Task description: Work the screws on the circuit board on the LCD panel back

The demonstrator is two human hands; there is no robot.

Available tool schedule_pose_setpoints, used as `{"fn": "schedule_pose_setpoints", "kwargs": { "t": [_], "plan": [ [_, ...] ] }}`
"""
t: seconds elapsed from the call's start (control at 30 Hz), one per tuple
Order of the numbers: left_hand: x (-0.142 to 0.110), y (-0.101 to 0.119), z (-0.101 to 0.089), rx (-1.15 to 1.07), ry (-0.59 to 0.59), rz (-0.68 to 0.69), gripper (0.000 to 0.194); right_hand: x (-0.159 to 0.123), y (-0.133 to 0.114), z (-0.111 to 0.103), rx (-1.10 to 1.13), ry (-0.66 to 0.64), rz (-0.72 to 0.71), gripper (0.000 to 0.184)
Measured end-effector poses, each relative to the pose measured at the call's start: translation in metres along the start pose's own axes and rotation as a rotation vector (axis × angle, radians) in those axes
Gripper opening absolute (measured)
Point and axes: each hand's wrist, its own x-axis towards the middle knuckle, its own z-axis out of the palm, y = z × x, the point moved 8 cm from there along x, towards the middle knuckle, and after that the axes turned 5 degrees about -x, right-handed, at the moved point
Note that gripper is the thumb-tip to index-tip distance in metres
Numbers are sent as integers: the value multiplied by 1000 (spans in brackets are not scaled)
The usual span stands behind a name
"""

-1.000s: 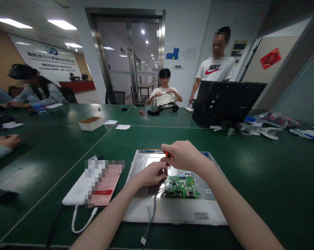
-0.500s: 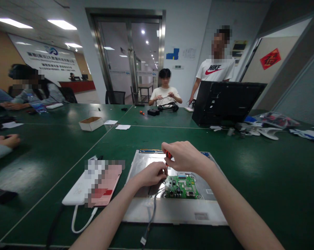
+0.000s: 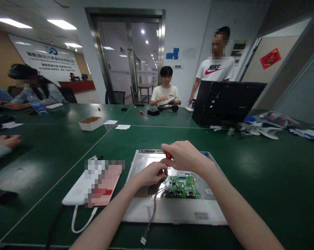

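Note:
A silvery display panel (image 3: 178, 211) lies flat on the green table, with a green circuit board (image 3: 181, 187) on its back. My right hand (image 3: 187, 156) is closed around the red-and-black handle of a screwdriver (image 3: 168, 155), held upright above the board's upper left corner. Beside the screwdriver's lower end, my left hand (image 3: 153, 173) has its fingers pinched together at that corner. Whatever sits between those fingertips is hidden. From the board's left side a grey cable (image 3: 154, 211) runs down over the panel's near edge to a white connector (image 3: 143, 240).
To the left lie a white power bank (image 3: 75, 192) with a white cable and a pink phone-like slab (image 3: 115, 182). Farther off are a small open box (image 3: 91, 124), paper and a large black monitor housing (image 3: 227, 102). Other people are around the table.
My two hands stay almost in place, the right one shifting only slightly on the screwdriver. Across the table, the seated person's hands and the pale item in them have moved.

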Motion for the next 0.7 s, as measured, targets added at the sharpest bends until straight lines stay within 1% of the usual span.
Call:
{"fn": "schedule_pose_setpoints", "kwargs": {
  "t": [0.07, 0.2, 0.33, 0.57, 0.7],
  "plan": [
    [0, 0, 0, 1, 4, -2, 11, 1, 1, 1, -9, -5, 8, 20],
    [1, 1, -1, 9, 21, 16, 11, 0, 0, 1, 23, 18, -2, 13],
    [1, 1, -2, 9, 35, 38, 13, -2, -2, -1, 57, 40, -22, 17],
    [0, 3, -3, 16, 33, 34, 13, -2, 2, 2, 53, 22, -5, 13],
    [1, 3, -3, 2, 25, 29, 14, -3, 2, 0, 50, 30, -9, 15]
  ]
}}
